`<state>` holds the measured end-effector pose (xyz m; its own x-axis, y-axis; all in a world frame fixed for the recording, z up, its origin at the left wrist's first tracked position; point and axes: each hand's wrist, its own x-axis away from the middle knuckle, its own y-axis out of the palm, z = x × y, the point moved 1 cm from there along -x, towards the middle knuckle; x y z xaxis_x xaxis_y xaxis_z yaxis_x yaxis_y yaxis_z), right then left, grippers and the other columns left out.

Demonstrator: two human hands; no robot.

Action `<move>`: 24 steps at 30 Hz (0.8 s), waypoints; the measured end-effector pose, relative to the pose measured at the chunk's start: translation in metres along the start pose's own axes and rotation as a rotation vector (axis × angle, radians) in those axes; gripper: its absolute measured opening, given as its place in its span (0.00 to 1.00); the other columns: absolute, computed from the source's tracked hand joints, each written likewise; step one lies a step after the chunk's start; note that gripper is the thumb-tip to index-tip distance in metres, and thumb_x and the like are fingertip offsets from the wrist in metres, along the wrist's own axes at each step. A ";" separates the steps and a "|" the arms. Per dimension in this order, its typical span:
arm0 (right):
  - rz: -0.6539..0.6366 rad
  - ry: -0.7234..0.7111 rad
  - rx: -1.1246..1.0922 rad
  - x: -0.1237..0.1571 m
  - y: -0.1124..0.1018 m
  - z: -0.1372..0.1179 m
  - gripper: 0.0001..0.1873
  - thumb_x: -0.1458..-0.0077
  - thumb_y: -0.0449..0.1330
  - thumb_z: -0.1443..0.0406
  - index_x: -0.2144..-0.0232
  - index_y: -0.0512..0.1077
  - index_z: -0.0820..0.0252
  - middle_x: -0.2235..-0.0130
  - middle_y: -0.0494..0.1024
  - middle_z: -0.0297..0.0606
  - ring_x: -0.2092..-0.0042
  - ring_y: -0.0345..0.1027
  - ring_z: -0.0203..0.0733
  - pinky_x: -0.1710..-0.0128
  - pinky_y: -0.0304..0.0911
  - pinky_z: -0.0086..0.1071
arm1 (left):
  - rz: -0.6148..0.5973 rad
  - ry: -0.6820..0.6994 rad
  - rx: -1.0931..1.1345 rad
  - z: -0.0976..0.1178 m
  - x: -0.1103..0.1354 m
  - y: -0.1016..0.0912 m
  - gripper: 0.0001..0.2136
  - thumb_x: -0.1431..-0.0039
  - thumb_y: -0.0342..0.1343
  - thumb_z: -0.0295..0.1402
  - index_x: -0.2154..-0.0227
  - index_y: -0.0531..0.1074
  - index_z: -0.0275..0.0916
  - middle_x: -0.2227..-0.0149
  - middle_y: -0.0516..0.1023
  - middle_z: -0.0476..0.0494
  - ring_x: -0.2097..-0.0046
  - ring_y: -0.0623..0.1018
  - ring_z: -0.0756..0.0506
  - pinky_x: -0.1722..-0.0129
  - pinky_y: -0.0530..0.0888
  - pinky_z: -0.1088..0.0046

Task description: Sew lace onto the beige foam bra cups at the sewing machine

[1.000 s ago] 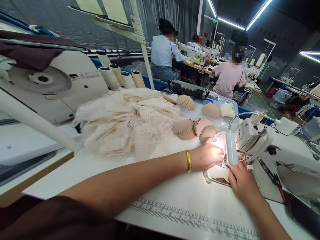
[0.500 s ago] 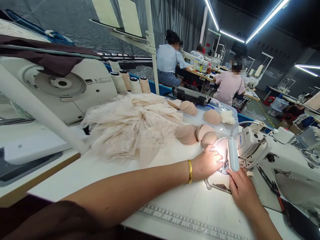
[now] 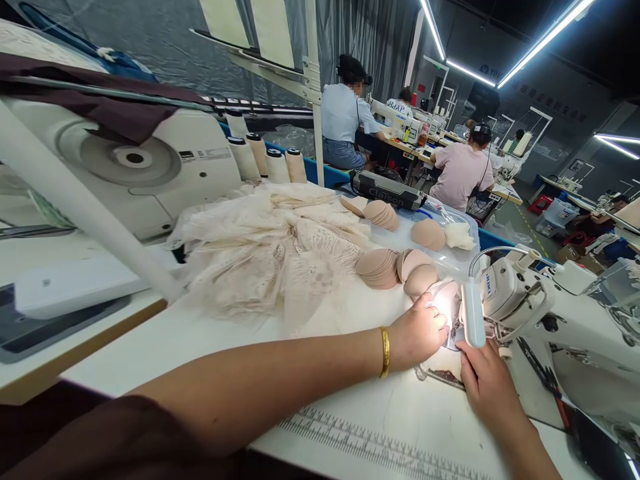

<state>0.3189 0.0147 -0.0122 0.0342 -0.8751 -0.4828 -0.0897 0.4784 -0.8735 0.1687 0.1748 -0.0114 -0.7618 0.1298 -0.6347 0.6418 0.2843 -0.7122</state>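
Observation:
Under the lit lamp head (image 3: 473, 313) of a white sewing machine (image 3: 510, 287), a pale pink fabric piece (image 3: 442, 295) lies by the needle area. My left hand (image 3: 419, 333), with a gold bracelet (image 3: 385, 351) at the wrist, is closed on this piece from the left, fingers curled. Close to the presser foot, my right hand (image 3: 489, 381) has its fingers bent and pressed together at the piece's near edge; the lamp hides part of them. Strong glare washes out the fabric. Just beyond my left hand are beige oval pads (image 3: 377, 268) in fanned stacks.
Cream lace fabric (image 3: 285, 250) is heaped on the left of the table. Behind it stand thread cones (image 3: 276, 167) and a second machine (image 3: 200, 173). A clear tray (image 3: 463, 257) holds more pads. Dark scissors (image 3: 537, 363) lie right. A printed ruler (image 3: 370, 443) runs along the front. Co-workers sit beyond.
The camera view has shifted slightly, so the scene sits a little farther right. My left hand's fingers look more curled on the fabric. My right hand stays by the presser foot.

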 end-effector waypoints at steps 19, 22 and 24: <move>-0.014 0.030 -0.024 0.000 -0.001 -0.004 0.17 0.36 0.49 0.71 0.52 0.72 0.54 0.58 0.77 0.43 0.55 0.73 0.51 0.60 0.66 0.40 | -0.056 0.004 0.040 0.001 0.004 -0.009 0.09 0.50 0.54 0.18 0.76 0.64 0.38 0.76 0.67 0.49 0.73 0.68 0.46 0.48 0.63 0.49; -0.025 0.034 -0.040 0.000 -0.002 -0.005 0.16 0.35 0.48 0.71 0.52 0.72 0.54 0.57 0.77 0.44 0.53 0.72 0.52 0.59 0.66 0.40 | -0.097 0.001 0.070 0.003 0.006 -0.014 0.09 0.53 0.53 0.17 0.76 0.63 0.38 0.75 0.68 0.49 0.72 0.68 0.46 0.48 0.62 0.50; -0.038 0.037 -0.050 0.000 -0.002 -0.006 0.16 0.35 0.49 0.71 0.52 0.72 0.55 0.56 0.76 0.45 0.51 0.71 0.53 0.58 0.66 0.41 | -0.117 0.011 0.098 0.005 0.008 -0.017 0.09 0.56 0.54 0.17 0.76 0.63 0.38 0.74 0.69 0.49 0.72 0.68 0.47 0.48 0.63 0.51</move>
<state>0.3127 0.0132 -0.0097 0.0014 -0.8952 -0.4458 -0.1388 0.4413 -0.8866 0.1523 0.1660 -0.0055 -0.8326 0.1112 -0.5426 0.5535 0.2042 -0.8074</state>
